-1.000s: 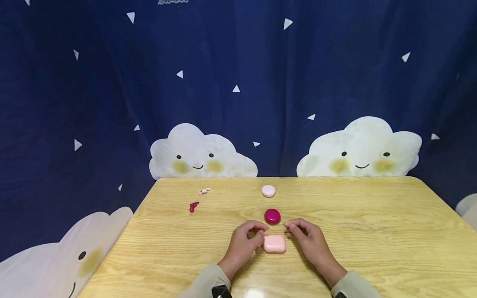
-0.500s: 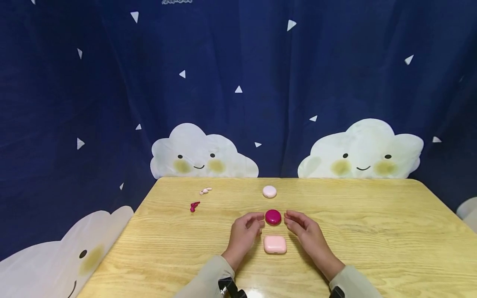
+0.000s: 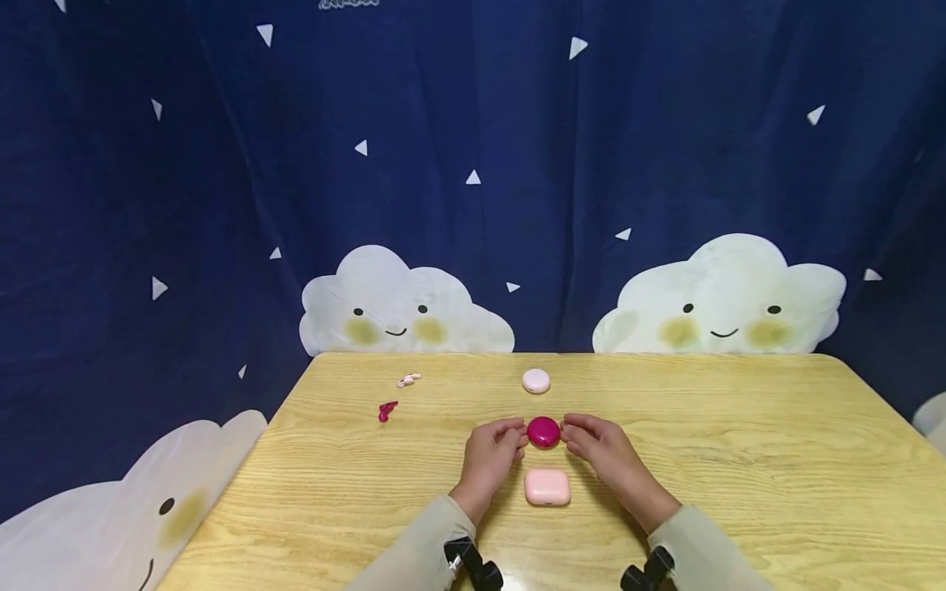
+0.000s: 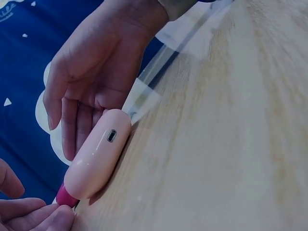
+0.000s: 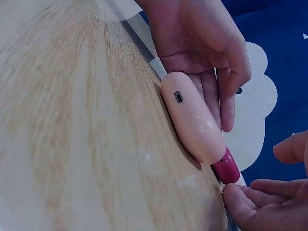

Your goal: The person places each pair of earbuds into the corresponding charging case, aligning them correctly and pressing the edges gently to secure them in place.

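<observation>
A round magenta earbud case (image 3: 543, 432) lies shut on the table between my two hands. My left hand (image 3: 489, 460) is at its left edge, fingers loosely bent, fingertips at or against its side. My right hand (image 3: 608, 460) mirrors this at the right edge. In both wrist views the magenta case (image 5: 226, 168) is partly hidden behind a pink earbud case (image 5: 192, 119). That rounded-rectangular case, with a charging port on its side, lies nearer my body, and neither hand holds it.
A pale pink round case (image 3: 535, 380) lies farther back. Magenta earbuds (image 3: 386, 410) and pale pink earbuds (image 3: 408, 380) lie at the back left of the wooden table (image 3: 739, 460). A blue curtain (image 3: 473, 123) with clouds hangs behind.
Both hands have moved forward from beside the pink case to the magenta case, and their fingertips have closed in on its sides. The cases appear to stay in place.
</observation>
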The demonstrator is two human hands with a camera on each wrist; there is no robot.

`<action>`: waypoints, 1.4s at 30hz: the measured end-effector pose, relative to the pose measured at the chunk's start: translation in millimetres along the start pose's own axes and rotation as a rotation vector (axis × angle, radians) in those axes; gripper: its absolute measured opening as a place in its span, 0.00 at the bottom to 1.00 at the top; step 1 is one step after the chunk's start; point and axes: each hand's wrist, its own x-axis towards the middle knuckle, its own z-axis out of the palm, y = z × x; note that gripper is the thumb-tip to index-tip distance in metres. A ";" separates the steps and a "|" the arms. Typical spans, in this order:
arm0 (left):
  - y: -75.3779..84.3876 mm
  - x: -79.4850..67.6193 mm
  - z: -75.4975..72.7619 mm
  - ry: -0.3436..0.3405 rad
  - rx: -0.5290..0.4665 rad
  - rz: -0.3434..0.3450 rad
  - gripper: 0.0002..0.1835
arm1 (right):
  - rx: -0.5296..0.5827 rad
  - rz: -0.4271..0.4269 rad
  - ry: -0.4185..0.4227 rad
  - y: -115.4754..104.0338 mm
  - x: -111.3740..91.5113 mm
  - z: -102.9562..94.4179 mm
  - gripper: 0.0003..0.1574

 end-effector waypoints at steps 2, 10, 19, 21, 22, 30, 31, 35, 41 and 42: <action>0.9 0.8 0.6 -0.002 0.001 -0.006 0.15 | -0.009 0.006 0.001 -1.3 0.3 0.5 0.27; 3.5 4.0 0.4 0.001 -0.003 -0.016 0.15 | -0.007 0.015 0.001 -3.0 1.5 1.0 0.26; 1.6 7.0 1.0 0.008 0.023 -0.015 0.15 | 0.009 0.022 -0.004 -2.3 4.2 0.1 0.25; 1.0 7.1 0.7 0.012 0.034 -0.012 0.14 | 0.009 0.024 -0.004 -2.0 4.5 0.2 0.25; 0.9 7.1 0.7 0.014 0.038 -0.010 0.15 | 0.008 0.024 -0.003 -1.9 4.5 0.3 0.25; -3.6 11.0 0.9 0.026 0.033 0.034 0.15 | -0.017 -0.013 0.047 1.8 7.8 0.4 0.22; -4.3 11.9 0.9 0.027 0.027 0.037 0.14 | -0.022 -0.021 0.056 2.9 8.7 0.3 0.22; -8.2 15.4 0.3 0.031 -0.034 0.050 0.14 | -0.008 -0.039 0.082 7.4 13.5 0.3 0.24; -11.1 20.4 0.6 0.040 -0.070 0.070 0.12 | -0.009 -0.060 0.119 11.6 19.9 2.4 0.23; -11.1 21.0 1.1 0.043 -0.064 0.074 0.12 | -0.013 -0.064 0.126 12.1 20.6 2.7 0.23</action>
